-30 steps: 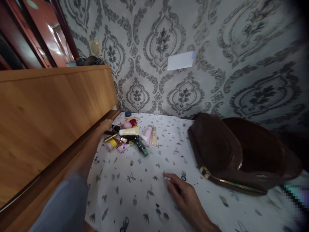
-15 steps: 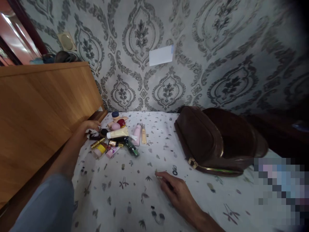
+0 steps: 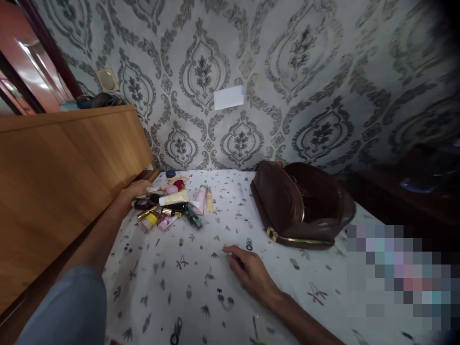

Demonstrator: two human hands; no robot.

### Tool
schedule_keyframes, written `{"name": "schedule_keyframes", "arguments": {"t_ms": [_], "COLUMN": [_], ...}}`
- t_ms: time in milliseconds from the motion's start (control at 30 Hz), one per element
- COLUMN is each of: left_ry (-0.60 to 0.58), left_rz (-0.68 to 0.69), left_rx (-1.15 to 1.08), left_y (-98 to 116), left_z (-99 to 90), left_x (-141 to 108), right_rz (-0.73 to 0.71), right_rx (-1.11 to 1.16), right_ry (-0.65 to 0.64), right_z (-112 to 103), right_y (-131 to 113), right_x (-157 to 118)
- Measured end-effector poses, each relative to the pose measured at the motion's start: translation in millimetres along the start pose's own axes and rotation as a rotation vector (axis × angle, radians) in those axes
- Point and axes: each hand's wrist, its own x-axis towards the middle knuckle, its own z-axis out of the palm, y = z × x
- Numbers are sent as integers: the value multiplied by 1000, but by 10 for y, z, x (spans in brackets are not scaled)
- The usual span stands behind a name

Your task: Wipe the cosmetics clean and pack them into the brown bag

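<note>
At the left edge of a pile of cosmetics, my left hand (image 3: pixel 139 188) has its fingers bent over a small pale item, mostly hidden. The pile holds a cream-coloured tube (image 3: pixel 174 198), gold lipsticks (image 3: pixel 146 212), a yellow-banded bottle (image 3: pixel 150 221), a dark green tube (image 3: pixel 193 218), a red-lidded jar (image 3: pixel 178 184) and a dark-capped jar (image 3: pixel 170 175). Beside it lie a pink tube (image 3: pixel 201 200) and a slim beige tube (image 3: pixel 210 201). My right hand (image 3: pixel 249 273) rests on the patterned sheet (image 3: pixel 194 287), index finger stretched forward, with nothing visible in it.
A brown leather bag (image 3: pixel 280 203) with gold zips stands gaping on the right. A wooden board (image 3: pixel 72 163) borders the left side, and a patterned wall (image 3: pixel 230 57) with a white paper (image 3: pixel 228 97) rises behind. The lower right corner is blurred by pixels.
The view has shifted a little to the right. My left fingers have moved slightly over the pale item at the pile's edge. My right hand stays on the sheet, much as before.
</note>
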Motion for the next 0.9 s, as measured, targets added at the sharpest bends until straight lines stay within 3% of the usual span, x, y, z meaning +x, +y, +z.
{"name": "schedule_keyframes", "arguments": {"t_ms": [200, 300, 433, 533, 600, 667, 800, 900], "left_ry": [49, 38, -74, -150, -158, -26, 385, 432], "left_rz": [115, 268, 525, 816, 931, 868, 540, 547], "left_rx": [257, 286, 259, 185, 43, -223, -594, -603], "left_y": [420, 807, 1559, 2087, 2277, 2321, 2273, 2390], "left_z": [-513, -591, -321, -17, 146, 270, 501, 732], "left_x": [-345, -632, -1115, -1446, -1586, -1651, -1697, -1778], "right_rz": [-44, -117, -188, -190, -143, -74, 64, 105], "right_rx": [-4, 71, 149, 240, 324, 437, 701, 808], "right_ry": [29, 112, 249, 181, 136, 125, 102, 91], "right_z": [28, 60, 95, 92, 71, 41, 18, 55], "right_y": [51, 79, 78, 55, 36, 13, -38, -56], "right_x": [-15, -27, -44, -54, -57, -54, -19, 12]}}
